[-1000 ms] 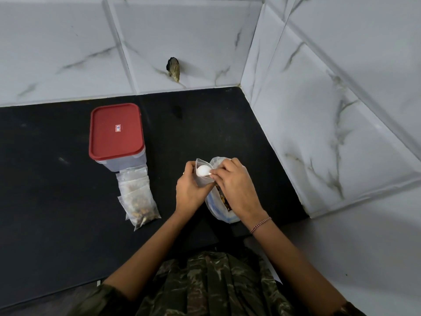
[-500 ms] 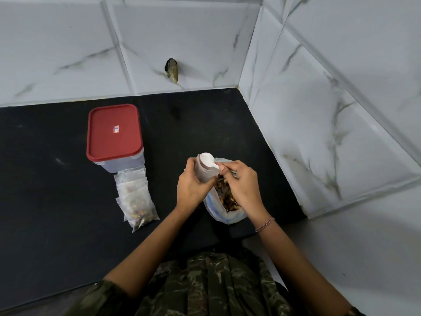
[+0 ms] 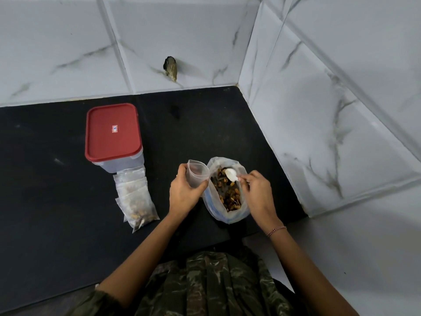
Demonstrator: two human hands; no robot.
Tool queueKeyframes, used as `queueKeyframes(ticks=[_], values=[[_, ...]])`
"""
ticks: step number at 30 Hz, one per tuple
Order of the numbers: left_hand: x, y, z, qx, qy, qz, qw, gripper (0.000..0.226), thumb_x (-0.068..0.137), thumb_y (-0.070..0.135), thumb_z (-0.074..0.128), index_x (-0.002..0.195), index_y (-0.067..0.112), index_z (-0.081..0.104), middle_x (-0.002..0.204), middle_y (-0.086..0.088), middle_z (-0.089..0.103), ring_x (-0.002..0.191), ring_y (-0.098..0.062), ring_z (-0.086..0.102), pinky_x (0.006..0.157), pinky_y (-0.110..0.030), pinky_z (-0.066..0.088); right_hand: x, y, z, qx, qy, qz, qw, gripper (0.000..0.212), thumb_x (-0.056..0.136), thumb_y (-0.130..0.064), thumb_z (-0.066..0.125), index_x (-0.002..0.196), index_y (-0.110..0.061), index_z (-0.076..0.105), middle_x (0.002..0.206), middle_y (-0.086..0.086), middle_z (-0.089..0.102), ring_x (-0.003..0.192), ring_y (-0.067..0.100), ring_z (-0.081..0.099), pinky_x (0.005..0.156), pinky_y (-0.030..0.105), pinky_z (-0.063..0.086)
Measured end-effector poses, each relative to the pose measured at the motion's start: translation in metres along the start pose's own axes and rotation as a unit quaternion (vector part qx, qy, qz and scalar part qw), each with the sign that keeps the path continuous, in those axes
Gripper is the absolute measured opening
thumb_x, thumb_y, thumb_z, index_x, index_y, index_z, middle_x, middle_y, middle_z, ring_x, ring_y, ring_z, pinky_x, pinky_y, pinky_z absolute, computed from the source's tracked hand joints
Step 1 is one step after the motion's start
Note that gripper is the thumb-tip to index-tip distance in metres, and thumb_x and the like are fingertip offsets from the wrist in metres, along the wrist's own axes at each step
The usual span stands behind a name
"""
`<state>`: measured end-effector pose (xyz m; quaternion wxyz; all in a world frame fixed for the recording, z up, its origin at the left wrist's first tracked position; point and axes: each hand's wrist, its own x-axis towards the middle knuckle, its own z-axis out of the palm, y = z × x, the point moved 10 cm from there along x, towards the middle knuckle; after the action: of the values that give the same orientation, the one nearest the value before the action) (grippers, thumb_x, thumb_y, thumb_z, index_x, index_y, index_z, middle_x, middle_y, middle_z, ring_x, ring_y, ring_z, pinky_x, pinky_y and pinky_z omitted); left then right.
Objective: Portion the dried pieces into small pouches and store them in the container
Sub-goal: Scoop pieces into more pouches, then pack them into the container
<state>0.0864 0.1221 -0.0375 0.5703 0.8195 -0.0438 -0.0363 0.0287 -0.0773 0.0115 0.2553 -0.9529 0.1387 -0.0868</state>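
Container [image 3: 112, 133], red lid pressed on, stands at the back left of the black countertop [image 3: 45, 201]. It is rigid plastic, probably light, and best taken by its side walls. Right of centre, the big clear bag [image 3: 210, 205] stands open with the dried pieces [image 3: 230, 195] heaped inside (soft film, likely to slump if tugged by one edge, so steady it at the rim). Filled pouches [image 3: 135, 197] lie overlapped just in front of the container. They look limp, light and slippery, safest pinched at the top edge. The left hand [image 3: 182, 195] grips a small pouch [image 3: 197, 174] round its lower half, mouth open and upward beside the bag. It seems nearly empty, and such thin film collapses easily. The right hand [image 3: 257, 190] pinches the handle of a white spoon [image 3: 231, 174], its bowl low over the pieces. Half a second earlier the spoon sat at the pouch mouth. It has since swung right into the bag, and the hands have drawn apart.
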Motion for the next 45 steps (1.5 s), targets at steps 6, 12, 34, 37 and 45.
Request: queueKeyframes(ticks=[6, 12, 34, 37, 45], values=[[-0.006, -0.005, 0.007, -0.003, -0.023, -0.012, 1.000, 0.046, 0.076, 0.032, 0.077, 0.113, 0.022, 0.052, 0.106, 0.011, 0.064, 0.100, -0.003, 0.062, 0.088, -0.031, 0.054, -0.004, -0.001, 0.035, -0.110, -0.092, -0.035, 0.989, 0.024, 0.085, -0.015, 0.066, 0.107, -0.005, 0.064, 0.101, 0.006, 0.057, 0.090, 0.016, 0.056, 0.070, 0.016, 0.047], [-0.013, -0.006, 0.013, -0.001, -0.031, -0.012, 0.999, 0.044, 0.076, 0.030, 0.077, 0.112, 0.020, 0.052, 0.103, 0.009, 0.064, 0.096, -0.003, 0.063, 0.083, -0.028, 0.055, -0.004, -0.017, 0.054, -0.223, -0.084, -0.110, 0.965, 0.038, 0.060, -0.012, 0.086, 0.094, -0.003, 0.070, 0.089, 0.008, 0.065, 0.081, 0.018, 0.062, 0.064, 0.025, 0.054], [-0.031, -0.027, 0.024, -0.032, -0.014, -0.064, 0.997, 0.032, 0.080, 0.029, 0.073, 0.106, 0.019, 0.056, 0.094, 0.007, 0.067, 0.087, -0.006, 0.066, 0.074, -0.028, 0.056, -0.004, -0.001, 0.052, -0.069, -0.102, -0.041, 0.992, 0.026, 0.098, -0.016, 0.042, 0.100, -0.005, 0.066, 0.104, 0.007, 0.058, 0.082, 0.009, 0.049, 0.068, 0.013, 0.032], [-0.032, -0.032, 0.019, -0.056, 0.009, -0.081, 0.995, 0.026, 0.082, 0.025, 0.073, 0.102, 0.018, 0.057, 0.091, 0.006, 0.067, 0.082, -0.007, 0.066, 0.073, -0.030, 0.055, -0.002, 0.009, 0.049, -0.044, -0.104, 0.001, 0.994, 0.024, 0.096, -0.006, 0.042, 0.101, 0.004, 0.064, 0.107, 0.020, 0.057, 0.096, 0.029, 0.051, 0.078, 0.025, 0.034], [-0.034, -0.037, 0.031, -0.145, 0.005, -0.119, 0.982, 0.029, 0.084, 0.026, 0.072, 0.110, 0.022, 0.060, 0.099, 0.002, 0.070, 0.093, -0.012, 0.068, 0.085, -0.043, 0.056, -0.002, 0.015, 0.059, 0.015, -0.149, 0.071, 0.986, 0.023, 0.097, -0.018, 0.046, 0.103, -0.007, 0.066, 0.098, 0.004, 0.066, 0.082, 0.008, 0.057, 0.064, 0.011, 0.039]])
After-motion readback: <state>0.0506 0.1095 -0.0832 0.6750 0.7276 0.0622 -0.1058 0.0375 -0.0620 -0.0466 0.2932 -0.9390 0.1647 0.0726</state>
